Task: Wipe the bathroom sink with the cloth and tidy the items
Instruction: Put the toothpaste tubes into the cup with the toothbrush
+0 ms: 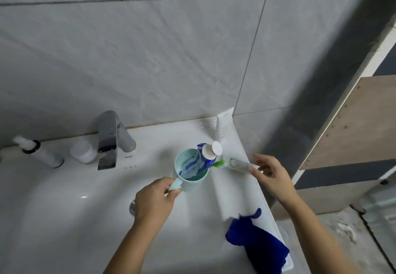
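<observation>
**Q:** What is in view?

**A:** A white bathroom sink (64,209), seen from above, fills the lower half of the frame. A chrome faucet (109,138) stands at centre left. A small white jar (83,151) sits just beside it, and a pump bottle (40,153) lies at far left. A white tube (222,128) leans on the tiled wall at centre right.

**Q:** What are the hands doing?

**A:** The left hand (154,198), at lower centre, grips the handle of a pale teal cup (192,184) with curled fingers. A blue toothpaste tube (201,158) stands in the cup. The right hand (272,175), at centre right, pinches the end of a toothbrush (235,164). The brush's green head points at the cup's rim.

**Q:** Where is the cloth?

**A:** The dark blue cloth (257,241) lies crumpled on the sink's right ledge at lower right. Neither hand touches it.

**Q:** Which step is this?

**A:** It looks like tidying: gathering the toothbrush into the cup. The next move likely calls for tipping the brush upright, sliding it in past the toothpaste, and holding the cup steady meanwhile.
</observation>
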### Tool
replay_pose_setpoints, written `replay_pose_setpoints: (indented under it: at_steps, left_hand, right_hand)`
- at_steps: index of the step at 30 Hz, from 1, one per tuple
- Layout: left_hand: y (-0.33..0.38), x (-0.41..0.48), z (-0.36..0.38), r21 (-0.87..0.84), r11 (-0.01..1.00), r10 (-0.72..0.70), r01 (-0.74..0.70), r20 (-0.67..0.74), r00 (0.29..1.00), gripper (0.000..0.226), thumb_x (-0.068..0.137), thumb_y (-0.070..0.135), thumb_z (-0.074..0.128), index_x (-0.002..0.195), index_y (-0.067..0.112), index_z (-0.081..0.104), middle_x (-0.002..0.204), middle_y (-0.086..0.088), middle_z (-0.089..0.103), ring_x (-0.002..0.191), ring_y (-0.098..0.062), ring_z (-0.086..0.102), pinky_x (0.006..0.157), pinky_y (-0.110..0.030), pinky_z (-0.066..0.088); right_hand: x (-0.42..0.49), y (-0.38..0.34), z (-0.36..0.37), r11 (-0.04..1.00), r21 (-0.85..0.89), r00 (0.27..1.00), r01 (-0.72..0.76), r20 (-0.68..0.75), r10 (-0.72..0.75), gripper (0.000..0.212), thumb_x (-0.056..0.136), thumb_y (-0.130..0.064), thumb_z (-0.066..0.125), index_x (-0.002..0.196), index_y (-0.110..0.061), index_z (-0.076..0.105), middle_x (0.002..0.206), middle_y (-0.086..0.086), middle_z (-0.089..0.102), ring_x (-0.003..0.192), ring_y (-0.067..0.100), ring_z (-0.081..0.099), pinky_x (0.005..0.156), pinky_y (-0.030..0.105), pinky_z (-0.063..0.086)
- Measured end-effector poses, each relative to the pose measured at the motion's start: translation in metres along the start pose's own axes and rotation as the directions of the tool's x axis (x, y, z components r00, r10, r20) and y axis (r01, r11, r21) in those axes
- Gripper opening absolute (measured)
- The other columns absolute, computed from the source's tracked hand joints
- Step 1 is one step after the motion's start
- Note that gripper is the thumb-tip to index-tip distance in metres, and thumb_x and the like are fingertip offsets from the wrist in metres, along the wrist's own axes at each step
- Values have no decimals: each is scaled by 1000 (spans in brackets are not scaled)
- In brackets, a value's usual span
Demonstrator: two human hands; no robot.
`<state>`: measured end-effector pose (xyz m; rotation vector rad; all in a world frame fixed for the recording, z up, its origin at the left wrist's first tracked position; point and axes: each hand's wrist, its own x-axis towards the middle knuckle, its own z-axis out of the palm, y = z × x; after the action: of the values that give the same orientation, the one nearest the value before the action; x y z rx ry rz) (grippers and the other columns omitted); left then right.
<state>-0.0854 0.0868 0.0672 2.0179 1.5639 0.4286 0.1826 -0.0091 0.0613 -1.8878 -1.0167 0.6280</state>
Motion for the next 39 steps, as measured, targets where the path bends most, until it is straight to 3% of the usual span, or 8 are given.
replay_pose_setpoints:
  at_steps: [3,6,11,17,21,31,35,39]
  left_hand:
    - [0,-2,2,22,998,-50,51,-42,998,8,80,31,68,88,30,67,83,12,69,83,-14,63,71,-26,44]
    - [2,-6,3,-5,998,-61,61,-71,996,8,79,25,70,88,25,69,81,10,69,80,-13,63,66,-24,38]
    - [0,-10,10,-49,997,-58,53,-126,990,14,71,36,66,77,24,69,67,11,68,76,-7,56,58,-20,38]
    - [6,-13,16,-20,996,-82,81,-59,995,5,78,31,70,79,27,67,61,16,60,69,-12,61,75,-31,44]
    - [8,-16,20,-15,996,-85,84,-27,996,6,80,30,68,83,24,67,69,10,64,73,-12,59,68,-26,40]
    - [17,-3,17,22,1000,-16,16,-22,1000,11,82,34,65,82,24,66,71,8,66,75,-17,60,67,-28,42]
    - [19,-1,13,18,1000,15,-14,-34,999,8,83,33,64,86,26,67,77,9,68,79,-18,61,67,-27,42]
    - [14,-2,9,27,999,21,-21,-21,1000,8,84,33,63,89,27,67,79,9,69,80,-16,61,68,-26,43]
  right_hand:
    - [18,41,2,980,-193,999,-44,-25,40,34,81,-17,68,114,-13,60,100,3,52,78,13,51,76,26,40]
    - [31,67,7,960,-274,998,-56,11,62,41,79,-15,69,118,-9,58,99,3,49,70,13,46,77,28,39]
    - [32,82,14,981,-97,983,-168,55,174,37,80,-7,67,116,-8,57,111,11,56,92,18,51,81,28,41]
    - [16,72,15,979,68,979,-191,-59,195,25,78,-10,71,100,-20,63,96,10,65,82,21,57,72,20,45]
    - [2,47,10,977,179,969,-117,-195,152,19,78,-13,71,94,-20,66,83,-3,65,70,4,58,61,4,43]
    - [-15,-45,-29,839,490,947,235,-310,-84,23,75,-11,67,97,-18,64,83,-14,70,77,2,62,72,13,49]
    - [-15,-65,-26,868,427,960,254,-217,-174,30,76,-3,67,103,-16,62,80,-7,69,75,2,62,72,16,50]
    - [-11,-81,-17,915,235,940,328,-180,-291,36,71,-25,74,104,-36,63,83,3,64,74,28,56,71,38,49]
